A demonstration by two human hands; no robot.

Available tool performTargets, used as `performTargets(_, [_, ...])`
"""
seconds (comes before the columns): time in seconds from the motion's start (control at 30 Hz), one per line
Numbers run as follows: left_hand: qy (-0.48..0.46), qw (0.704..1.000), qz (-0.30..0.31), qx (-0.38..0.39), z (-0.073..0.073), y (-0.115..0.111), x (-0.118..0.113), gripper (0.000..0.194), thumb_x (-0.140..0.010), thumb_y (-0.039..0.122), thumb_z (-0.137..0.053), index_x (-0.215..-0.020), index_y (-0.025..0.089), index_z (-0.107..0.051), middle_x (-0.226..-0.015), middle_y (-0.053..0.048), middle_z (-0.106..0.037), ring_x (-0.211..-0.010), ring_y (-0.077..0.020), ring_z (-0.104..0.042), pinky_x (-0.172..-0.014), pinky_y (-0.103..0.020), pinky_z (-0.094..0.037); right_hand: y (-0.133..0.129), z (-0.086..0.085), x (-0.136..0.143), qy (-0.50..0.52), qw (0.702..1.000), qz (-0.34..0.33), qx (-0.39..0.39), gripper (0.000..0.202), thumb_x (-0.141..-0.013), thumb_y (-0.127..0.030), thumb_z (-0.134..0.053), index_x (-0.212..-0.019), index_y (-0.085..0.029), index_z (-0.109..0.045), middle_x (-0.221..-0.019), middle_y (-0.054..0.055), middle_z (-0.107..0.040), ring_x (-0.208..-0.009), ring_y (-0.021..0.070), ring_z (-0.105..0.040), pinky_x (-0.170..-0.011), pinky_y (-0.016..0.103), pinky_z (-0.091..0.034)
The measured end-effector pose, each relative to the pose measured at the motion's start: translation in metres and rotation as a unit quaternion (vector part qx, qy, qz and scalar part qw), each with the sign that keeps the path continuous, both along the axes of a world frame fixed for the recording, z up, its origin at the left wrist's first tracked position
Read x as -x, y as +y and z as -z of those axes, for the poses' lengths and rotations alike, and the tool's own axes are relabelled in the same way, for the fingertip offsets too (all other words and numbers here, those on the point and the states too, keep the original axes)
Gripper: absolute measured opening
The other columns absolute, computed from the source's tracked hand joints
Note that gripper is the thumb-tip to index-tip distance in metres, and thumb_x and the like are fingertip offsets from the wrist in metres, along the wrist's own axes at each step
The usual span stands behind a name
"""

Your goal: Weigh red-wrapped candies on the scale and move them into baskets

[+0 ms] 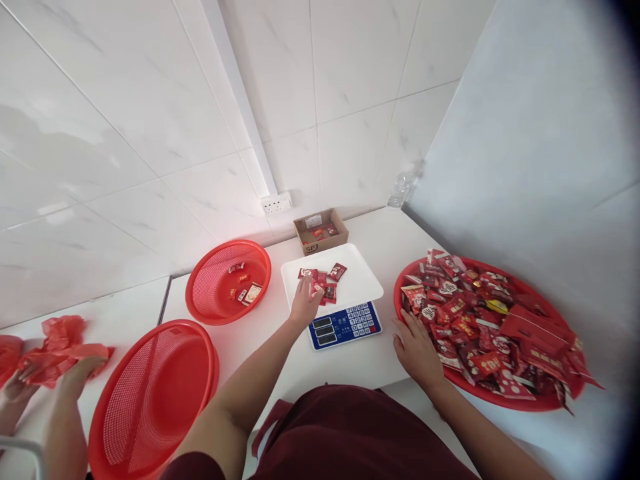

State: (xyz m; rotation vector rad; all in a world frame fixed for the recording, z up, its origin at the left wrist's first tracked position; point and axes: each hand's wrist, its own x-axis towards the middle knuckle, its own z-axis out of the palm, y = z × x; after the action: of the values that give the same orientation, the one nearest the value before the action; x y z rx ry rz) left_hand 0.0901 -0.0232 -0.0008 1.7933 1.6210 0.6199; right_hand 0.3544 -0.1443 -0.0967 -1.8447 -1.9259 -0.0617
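Observation:
My left hand (305,307) reaches over the white pan (357,267) of a weighing scale, its fingers closed around a small red and pink snack packet (316,288). Several other dark red packets (338,271) lie on the pan around my fingertips. Below the pan shows the scale's blue panel (345,325), with dark displays and number keys. At the near left rim of a red basket (505,404) rests my right hand (417,350), fingers apart and holding nothing I can see. That basket is heaped with red snack packets (465,327).
A small cardboard box (325,244) with a few packets stands behind the scale. To the left are a red basket (200,280) holding several packets and a larger red basket (150,387). At far left, another person's hands (75,380) handle red plastic bags (63,337).

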Motion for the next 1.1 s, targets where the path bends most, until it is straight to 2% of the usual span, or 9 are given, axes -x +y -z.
performTargets(0.17, [-0.057,0.993,-0.086,0.06,0.002,-0.043,0.027,0.049,-0.088,0.041,-0.041,-0.132,0.018,-0.039,-0.14,-0.011,-0.045,-0.131,-0.0216,-0.038,-0.109,-0.038,-0.029,0.001,-0.001,0.0,0.008,1.0,0.005,0.008,0.038,-0.083,-0.024,-0.038,-0.114,-0.015,-0.058,-0.132,0.015,-0.048,-0.128,0.0303,-0.036,-0.103,0.05,-0.033])
performTargets(0.37, [-0.08,0.987,-0.107,0.086,0.022,-0.078,0.056,0.045,-0.088,0.043,-0.042,-0.126,0.02,-0.045,-0.136,-0.01,-0.05,-0.128,-0.023,-0.043,-0.106,-0.041,-0.034,0.005,-0.007,0.003,0.008,0.999,0.028,0.033,0.039,-0.082,-0.023,-0.038,-0.114,-0.016,-0.058,-0.133,0.016,-0.046,-0.124,0.031,-0.04,-0.102,0.052,-0.034])
performTargets(0.47, [-0.091,0.986,-0.113,0.084,0.028,-0.081,0.059,0.043,-0.087,0.045,-0.044,-0.122,0.021,-0.047,-0.132,-0.009,-0.053,-0.125,-0.0223,-0.047,-0.106,-0.041,-0.035,0.009,-0.012,0.003,0.026,0.999,0.031,0.03,0.04,-0.082,-0.023,-0.038,-0.118,-0.017,-0.056,-0.13,0.016,-0.05,-0.123,0.0294,-0.042,-0.101,0.049,-0.036])
performTargets(0.6, [-0.104,0.983,-0.111,0.098,0.026,-0.078,0.056,0.043,-0.086,0.045,-0.045,-0.122,0.022,-0.048,-0.131,-0.009,-0.054,-0.122,-0.023,-0.05,-0.104,-0.041,-0.036,0.015,-0.028,-0.007,0.042,0.998,0.044,0.001,0.041,-0.085,-0.027,-0.037,-0.121,-0.018,-0.055,-0.126,0.015,-0.053,-0.118,0.0278,-0.047,-0.099,0.049,-0.037])
performTargets(0.7, [-0.124,0.982,-0.1,0.103,0.023,-0.077,0.051,0.041,-0.086,0.043,-0.045,-0.121,0.022,-0.048,-0.132,-0.01,-0.053,-0.12,-0.0227,-0.051,-0.103,-0.041,-0.038,0.02,-0.046,-0.026,0.026,0.993,0.113,-0.008,0.042,-0.086,-0.029,-0.036,-0.122,-0.017,-0.054,-0.125,0.017,-0.054,-0.116,0.0291,-0.049,-0.095,0.049,-0.039])
performTargets(0.8, [-0.147,0.98,-0.089,0.1,0.02,-0.077,0.045,0.038,-0.085,0.042,-0.048,-0.118,0.022,-0.05,-0.13,-0.01,-0.056,-0.12,-0.0215,-0.052,-0.103,-0.039,-0.039,0.025,-0.059,-0.049,-0.02,0.98,0.192,0.039,0.045,-0.086,-0.033,-0.036,-0.124,-0.015,-0.053,-0.125,0.02,-0.053,-0.114,0.0333,-0.05,-0.087,0.05,-0.043])
performTargets(0.9, [-0.155,0.979,-0.082,0.105,0.018,-0.08,0.041,0.036,-0.084,0.041,-0.049,-0.115,0.023,-0.053,-0.127,-0.01,-0.058,-0.119,-0.0214,-0.053,-0.101,-0.039,-0.041,0.028,-0.062,-0.068,-0.035,0.978,0.188,0.079,0.043,-0.086,-0.032,-0.036,-0.119,-0.016,-0.057,-0.119,0.019,-0.057,-0.107,0.0314,-0.054,-0.084,0.046,-0.044])
performTargets(1.0, [-0.161,0.978,-0.077,0.112,0.017,-0.083,0.039,0.035,-0.084,0.041,-0.049,-0.114,0.023,-0.053,-0.125,-0.009,-0.06,-0.119,-0.021,-0.053,-0.099,-0.037,-0.043,0.032,-0.061,-0.079,-0.018,0.982,0.168,0.081,0.036,-0.084,-0.029,-0.039,-0.106,-0.015,-0.064,-0.107,0.016,-0.062,-0.097,0.0265,-0.058,-0.084,0.04,-0.045])
performTargets(1.1, [-0.177,0.974,-0.077,0.117,0.017,-0.086,0.04,0.035,-0.084,0.04,-0.049,-0.113,0.022,-0.054,-0.124,-0.01,-0.06,-0.117,-0.0215,-0.054,-0.098,-0.038,-0.044,0.034,-0.062,-0.085,-0.011,0.977,0.189,0.094,0.031,-0.081,-0.028,-0.041,-0.098,-0.017,-0.065,-0.095,0.013,-0.065,-0.085,0.0252,-0.061,-0.075,0.038,-0.046])
